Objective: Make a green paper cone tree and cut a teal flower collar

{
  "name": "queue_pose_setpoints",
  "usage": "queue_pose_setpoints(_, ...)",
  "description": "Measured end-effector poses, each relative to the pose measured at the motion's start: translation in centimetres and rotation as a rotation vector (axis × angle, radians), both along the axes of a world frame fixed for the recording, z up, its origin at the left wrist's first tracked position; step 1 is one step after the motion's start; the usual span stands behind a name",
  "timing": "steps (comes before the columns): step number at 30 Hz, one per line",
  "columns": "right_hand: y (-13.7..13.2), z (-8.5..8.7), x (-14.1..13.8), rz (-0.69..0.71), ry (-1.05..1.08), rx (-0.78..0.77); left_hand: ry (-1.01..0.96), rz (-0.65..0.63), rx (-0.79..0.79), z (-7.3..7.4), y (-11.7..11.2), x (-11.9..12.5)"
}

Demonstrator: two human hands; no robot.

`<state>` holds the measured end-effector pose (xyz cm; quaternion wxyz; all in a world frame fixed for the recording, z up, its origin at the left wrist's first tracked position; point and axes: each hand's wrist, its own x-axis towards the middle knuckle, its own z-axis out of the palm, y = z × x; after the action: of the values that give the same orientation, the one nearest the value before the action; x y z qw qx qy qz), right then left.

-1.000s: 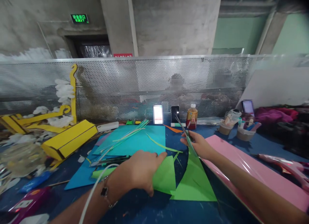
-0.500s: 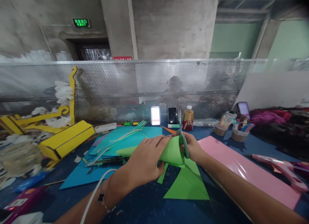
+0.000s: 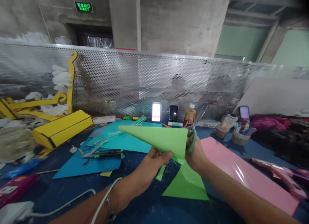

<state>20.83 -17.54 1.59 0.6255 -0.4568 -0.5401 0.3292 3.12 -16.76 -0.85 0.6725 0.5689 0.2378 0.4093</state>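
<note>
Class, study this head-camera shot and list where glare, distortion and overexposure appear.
Head view: glare streaks the glossy pink sheet; the upright phone screen burns out white; wide-angle distortion bows the perforated metal fence; the top right corner falls dark.

Left hand turned sideways, fingers bent, right hand closed in a grip, hands just apart
</note>
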Motion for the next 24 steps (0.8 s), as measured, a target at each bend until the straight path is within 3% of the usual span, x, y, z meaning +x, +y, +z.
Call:
queue_pose_setpoints(4, -0.5, -0.7, -1.3, 0.069, 0.092, -0.026, -0.348, 0.074, -0.116, 1.4, 0.7, -0.1)
queue_pose_setpoints(8, -0.6, -1.2, -1.6, 0.187, 0.091, -0.133, -0.484, 0.110, -0.163, 2.3, 1.2, -0.5)
queue_pose_setpoints(13, -0.8, -1.4, -1.7, 0.273, 0.057, -0.277, -0.542, 0.222, -0.148, 4.1, 3.0, -2.1)
queue_pose_setpoints(16, -1.0, -1.4, -1.5, 0.351, 0.027, -0.279, -0.517, 0.382, -0.092, 5.3, 4.7, -3.5)
queue_pose_setpoints(20, -1.5, -0.9, -0.9, 0.567, -0.036, -0.262, -0.492, 0.598, -0.013, 6.2, 6.7, -4.9)
queue_pose_setpoints(24, -2.0, -0.5, -0.3, 0.738, -0.196, -0.295, -0.516, 0.578, -0.010, 6.4, 7.1, -5.3)
